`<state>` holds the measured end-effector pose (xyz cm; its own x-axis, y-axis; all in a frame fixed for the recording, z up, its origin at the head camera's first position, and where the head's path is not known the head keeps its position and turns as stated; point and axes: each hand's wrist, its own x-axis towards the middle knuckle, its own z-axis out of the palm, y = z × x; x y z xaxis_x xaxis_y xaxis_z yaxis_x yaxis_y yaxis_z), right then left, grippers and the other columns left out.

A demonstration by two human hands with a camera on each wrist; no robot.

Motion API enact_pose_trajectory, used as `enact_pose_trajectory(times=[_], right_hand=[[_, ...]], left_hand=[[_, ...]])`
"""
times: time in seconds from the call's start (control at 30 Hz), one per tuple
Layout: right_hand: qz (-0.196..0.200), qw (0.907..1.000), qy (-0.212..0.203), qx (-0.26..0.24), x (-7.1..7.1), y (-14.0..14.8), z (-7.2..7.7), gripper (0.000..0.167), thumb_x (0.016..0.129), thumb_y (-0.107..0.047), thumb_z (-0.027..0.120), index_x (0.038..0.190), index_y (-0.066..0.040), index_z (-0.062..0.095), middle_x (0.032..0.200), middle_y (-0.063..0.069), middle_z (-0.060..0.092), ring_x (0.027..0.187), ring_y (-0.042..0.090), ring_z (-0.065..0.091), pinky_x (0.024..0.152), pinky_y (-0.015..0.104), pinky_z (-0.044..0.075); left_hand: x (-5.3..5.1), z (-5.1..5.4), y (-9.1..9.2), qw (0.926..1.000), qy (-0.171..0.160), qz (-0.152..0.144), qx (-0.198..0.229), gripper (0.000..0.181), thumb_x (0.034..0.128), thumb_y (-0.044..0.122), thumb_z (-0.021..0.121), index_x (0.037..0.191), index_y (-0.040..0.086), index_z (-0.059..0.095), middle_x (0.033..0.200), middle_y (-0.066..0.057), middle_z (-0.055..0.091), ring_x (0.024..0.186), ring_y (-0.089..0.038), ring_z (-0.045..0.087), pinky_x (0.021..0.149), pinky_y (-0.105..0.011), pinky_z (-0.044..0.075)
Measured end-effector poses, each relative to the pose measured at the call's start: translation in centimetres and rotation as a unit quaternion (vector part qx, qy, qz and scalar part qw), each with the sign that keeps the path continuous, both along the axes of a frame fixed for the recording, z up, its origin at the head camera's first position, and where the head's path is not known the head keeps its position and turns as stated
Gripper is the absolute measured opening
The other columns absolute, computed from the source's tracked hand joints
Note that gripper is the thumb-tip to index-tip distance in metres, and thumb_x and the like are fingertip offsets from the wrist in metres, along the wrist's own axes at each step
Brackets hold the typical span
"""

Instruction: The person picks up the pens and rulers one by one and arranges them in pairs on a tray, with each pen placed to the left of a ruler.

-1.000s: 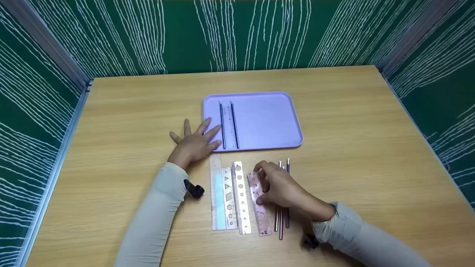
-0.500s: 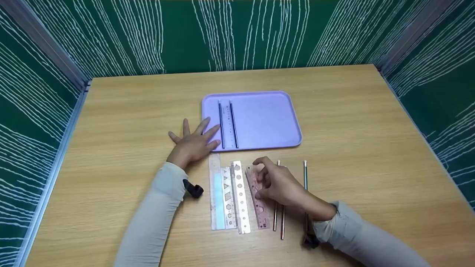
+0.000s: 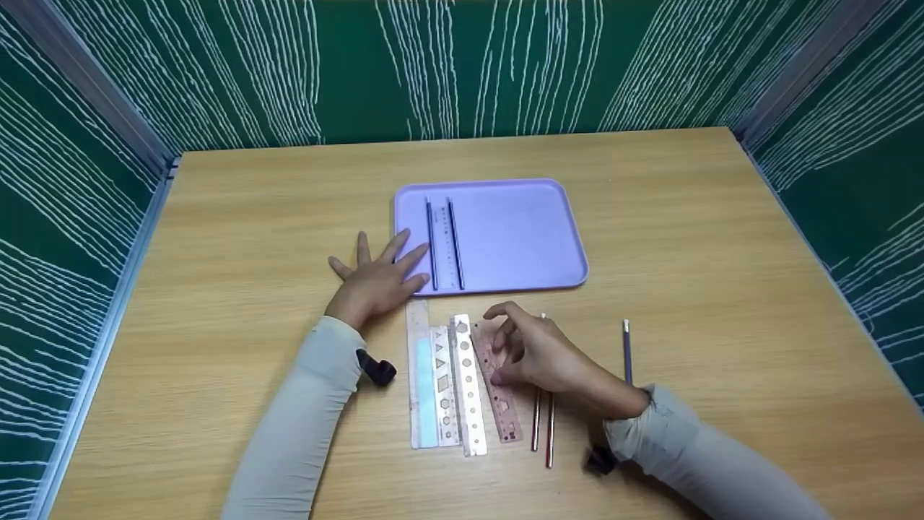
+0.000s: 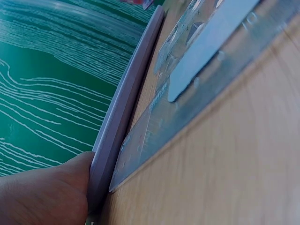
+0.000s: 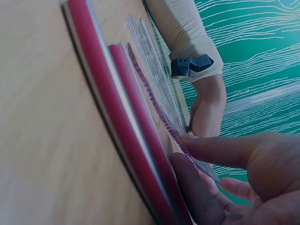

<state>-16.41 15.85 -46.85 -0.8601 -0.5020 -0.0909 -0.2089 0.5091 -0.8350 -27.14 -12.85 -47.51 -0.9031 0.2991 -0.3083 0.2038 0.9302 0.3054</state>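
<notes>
My left hand lies with fingers spread, resting on the left front corner of the purple tray. On that tray a clear ruler lies between two dark pencils. Thumb and fingers of my right hand pinch a pink stencil ruler, which stands slightly bent in the right wrist view. To its left are a clear ruler with a blue strip and two clear stencil rulers. Two red pencils lie partly beneath my right hand.
A single dark pencil lies apart on the right, partly covered by my right forearm. The wooden table is bounded by green walls with white streaks at the back and both sides.
The dark pencil has rolled right, away from the red pencils. My right hand and the pink ruler have shifted slightly left and away from me. My left hand stays put.
</notes>
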Motion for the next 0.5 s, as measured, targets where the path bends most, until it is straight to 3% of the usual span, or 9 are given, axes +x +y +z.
enact_pose_trajectory(times=[0.5], right_hand=[[0.049, 0.9986, 0.003, -0.017, -1.5, -1.0, -0.1, 0.081, 0.069, -0.007, 0.093, 0.136, -0.018, 0.049, 0.100, 0.006, 0.068, 0.077, 0.018, 0.070, 0.070, 0.030, 0.061]], left_hand=[[0.1, 0.2, 0.0, 1.0000, 0.001, 0.003, -0.001, 0.062, 0.1013, 0.070, 0.032, 0.158, 0.055, 0.012, 0.172, 0.016, -0.010, 0.150, -0.056, -0.021, 0.096, -0.091, -0.014]])
